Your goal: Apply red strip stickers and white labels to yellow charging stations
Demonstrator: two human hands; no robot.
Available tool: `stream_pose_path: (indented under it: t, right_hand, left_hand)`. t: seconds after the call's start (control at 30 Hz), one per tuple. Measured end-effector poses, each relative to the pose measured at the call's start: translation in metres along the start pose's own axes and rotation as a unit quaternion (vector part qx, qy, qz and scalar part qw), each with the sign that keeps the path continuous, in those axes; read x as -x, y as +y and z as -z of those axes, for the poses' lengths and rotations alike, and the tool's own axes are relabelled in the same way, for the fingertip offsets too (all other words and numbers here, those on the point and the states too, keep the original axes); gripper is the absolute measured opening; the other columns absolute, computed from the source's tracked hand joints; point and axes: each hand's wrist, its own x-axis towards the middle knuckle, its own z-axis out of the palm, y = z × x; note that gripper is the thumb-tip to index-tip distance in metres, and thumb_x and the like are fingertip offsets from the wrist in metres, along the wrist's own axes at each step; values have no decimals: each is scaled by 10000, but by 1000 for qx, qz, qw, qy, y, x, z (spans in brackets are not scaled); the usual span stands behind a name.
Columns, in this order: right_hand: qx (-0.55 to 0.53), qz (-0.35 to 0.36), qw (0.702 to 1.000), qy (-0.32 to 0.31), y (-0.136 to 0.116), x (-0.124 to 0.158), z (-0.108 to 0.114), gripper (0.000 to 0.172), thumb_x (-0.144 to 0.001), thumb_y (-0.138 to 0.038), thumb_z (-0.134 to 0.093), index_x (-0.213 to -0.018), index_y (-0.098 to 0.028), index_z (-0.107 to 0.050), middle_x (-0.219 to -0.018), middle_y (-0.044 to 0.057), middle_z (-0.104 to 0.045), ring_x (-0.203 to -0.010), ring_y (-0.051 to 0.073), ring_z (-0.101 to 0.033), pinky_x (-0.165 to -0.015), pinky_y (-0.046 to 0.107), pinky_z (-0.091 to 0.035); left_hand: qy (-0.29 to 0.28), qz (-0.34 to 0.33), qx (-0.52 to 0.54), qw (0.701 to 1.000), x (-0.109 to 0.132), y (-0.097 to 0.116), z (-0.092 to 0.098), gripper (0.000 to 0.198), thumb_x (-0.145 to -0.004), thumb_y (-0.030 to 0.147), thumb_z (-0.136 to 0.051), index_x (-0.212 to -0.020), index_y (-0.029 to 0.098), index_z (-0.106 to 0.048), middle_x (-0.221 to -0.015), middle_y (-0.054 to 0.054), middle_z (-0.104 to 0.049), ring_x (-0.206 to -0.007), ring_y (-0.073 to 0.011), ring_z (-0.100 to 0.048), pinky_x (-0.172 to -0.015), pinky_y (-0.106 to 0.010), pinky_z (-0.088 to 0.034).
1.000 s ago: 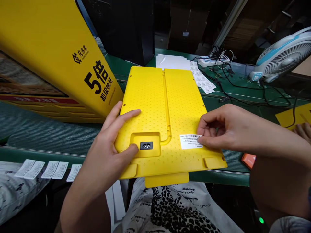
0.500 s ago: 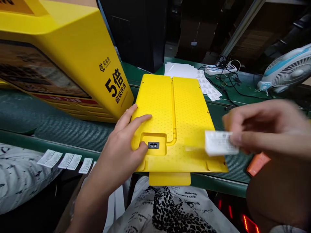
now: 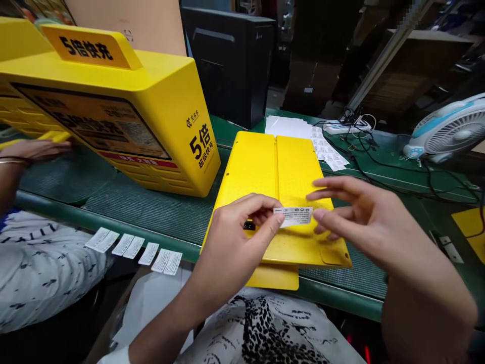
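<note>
A small white printed label (image 3: 297, 216) is held up over a flat yellow plastic panel (image 3: 250, 162). Thumb and forefinger of my left hand (image 3: 237, 235) pinch the label's left end. My right hand (image 3: 369, 215) is at the other end with its fingers apart; its thumb tip is at the label's right edge, and I cannot tell whether it touches. The panel lies on the green bench, with a groove running down its middle. A black socket (image 3: 249, 225) in the panel is mostly hidden behind my left hand.
Several white labels (image 3: 166, 261) hang along the bench's front edge (image 3: 341, 298). A large yellow box (image 3: 151, 76) stands left, before a black case (image 3: 227, 65). Label sheets (image 3: 329, 149), cables and a fan (image 3: 450, 124) are at the right. Another person's hand (image 3: 41, 150) is far left.
My left hand has left the panel and now pinches the label. My right hand has brought the label leftward over the panel and its fingers have opened. The view has shifted left.
</note>
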Motion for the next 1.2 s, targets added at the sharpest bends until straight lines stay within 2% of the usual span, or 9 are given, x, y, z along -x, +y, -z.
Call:
stream_pose_path:
  t: [0.07, 0.2, 0.3, 0.4, 0.47, 0.5, 0.67, 0.77, 1.2]
  right_hand:
    - [-45, 5, 998, 41, 5, 4, -5, 607, -687, -335, -902, -1246, -252, -680, -1119, 75, -743, -582, 129, -694, -516, 221, -593]
    - [-90, -11, 996, 3, 11, 10, -20, 279, -711, -309, -898, -942, -190, -798, -646, 30, -730, -479, 118, -667, -473, 150, -559]
    - [-77, 15, 995, 56, 11, 11, -24, 142, -721, -265, -889, -797, -185, -799, -513, 2, -663, -438, 86, -632, -445, 92, -511]
    - [-53, 1, 989, 135, 14, 10, -16, 148, -720, -268, -889, -792, -184, -790, -567, 2, -684, -464, 78, -641, -471, 92, -526]
    - [-46, -35, 988, 145, 17, 8, -11, 202, -671, -270, -915, -787, -178, -778, -609, 9, -703, -495, 93, -667, -488, 102, -547]
    - [-47, -59, 988, 133, 19, 6, -10, 234, -632, -261, -933, -774, -173, -768, -611, 13, -707, -498, 102, -672, -481, 103, -547]
    - [-64, -123, 982, 132, 23, 2, -22, 288, -535, -188, -955, -692, -157, -716, -565, 19, -694, -458, 109, -650, -442, 102, -532]
    - [-50, -111, 979, 162, 24, 3, -29, 269, -542, -178, -946, -692, -162, -723, -576, 13, -695, -457, 113, -659, -431, 102, -531]
    - [-61, -116, 978, 163, 20, 3, -30, 245, -481, -123, -942, -631, -162, -751, -527, 24, -669, -422, 132, -646, -380, 88, -491]
  left_hand:
    - [26, 2, -3, 1000, 0, 1, 0, 39, -899, 203, -699, -879, 230, -718, -838, 84, -711, -771, -51, -633, -723, -164, -480]
    - [-12, 4, -28, 1000, 1, 4, -3, 51, -894, 202, -699, -857, 226, -725, -803, 86, -716, -744, -49, -636, -693, -167, -475]
    - [-32, 11, -53, 998, 2, 3, -2, 95, -918, 252, -676, -981, 255, -746, -906, 70, -748, -842, -80, -673, -784, -207, -513]
    - [95, -19, -131, 987, 1, -4, 9, 384, -919, 300, -673, -1301, 268, -642, -1214, 5, -711, -1040, -144, -668, -890, -286, -548]
    - [188, -39, -210, 959, -1, -14, 20, 507, -907, 315, -679, -1395, 233, -570, -1364, -49, -628, -1191, -200, -613, -991, -358, -538]
    - [197, -40, -243, 949, -2, -19, 25, 512, -901, 323, -680, -1390, 214, -576, -1398, -67, -600, -1251, -224, -580, -1049, -396, -516]
    - [92, -3, -279, 956, -4, -42, 34, 399, -870, 283, -639, -1258, 198, -672, -1454, -78, -549, -1334, -245, -539, -1181, -453, -429]
    - [89, -3, -272, 958, -4, -44, 32, 405, -848, 211, -580, -1242, 209, -677, -1456, -63, -547, -1341, -224, -538, -1195, -422, -421]
    - [92, 6, -254, 963, -4, -42, 32, 381, -845, 230, -576, -1213, 248, -675, -1460, -47, -539, -1355, -260, -528, -1202, -454, -416]
